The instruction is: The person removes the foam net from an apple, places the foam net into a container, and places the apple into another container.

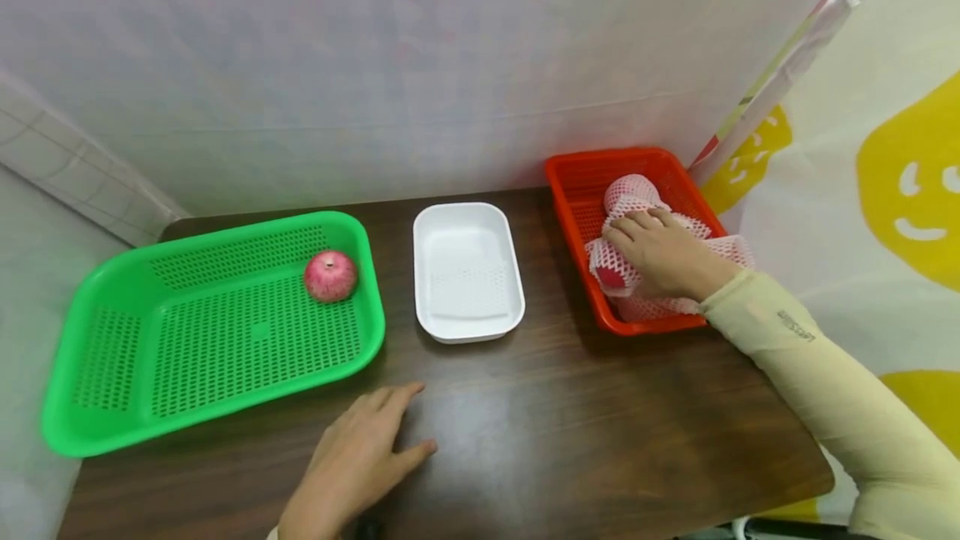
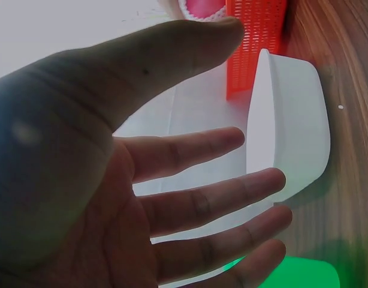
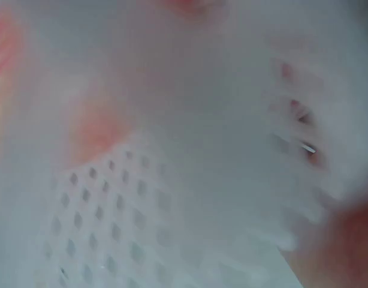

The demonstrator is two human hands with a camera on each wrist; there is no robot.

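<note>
My right hand (image 1: 656, 252) rests over pink-and-white foam netting (image 1: 633, 211) inside the red basket (image 1: 566, 215). Its fingertips touch the netting; the thumb and grip underneath are hidden. Just below the fingers, a red fruit (image 1: 611, 276) shows through the mesh. Blurred foam mesh (image 3: 106, 216) fills the right wrist view. My left hand (image 1: 360, 448) hovers near the table's front, fingers spread and holding nothing, as the left wrist view confirms. A bare pink-red fruit, which looks like a pomegranate (image 1: 330, 276), lies in the green basket (image 1: 225, 394) at its right end.
Between the two baskets stands a white plastic tray (image 1: 468, 327) on the dark wooden table (image 1: 540, 448). White sheeting (image 1: 360, 90) hangs behind the table. A curtain with yellow smiling shapes (image 1: 915, 182) borders the right side.
</note>
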